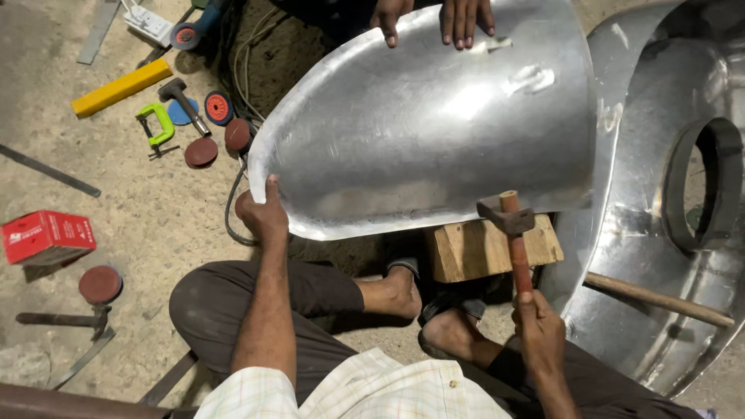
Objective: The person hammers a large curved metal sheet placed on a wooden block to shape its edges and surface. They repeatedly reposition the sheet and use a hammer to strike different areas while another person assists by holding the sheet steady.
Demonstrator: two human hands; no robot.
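A large curved sheet of shiny metal lies across a wooden block in front of me. My left hand grips the sheet's near left edge, thumb on top. My right hand holds a red-handled hammer upright, its head just above the sheet's near edge over the block. Another person's two hands press on the sheet's far edge. I sit on the ground with my feet by the block.
A bigger metal shell with a round opening stands to the right, with a wooden handle resting on it. On the concrete floor at left lie a red box, sanding discs, a green clamp, a yellow bar and cables.
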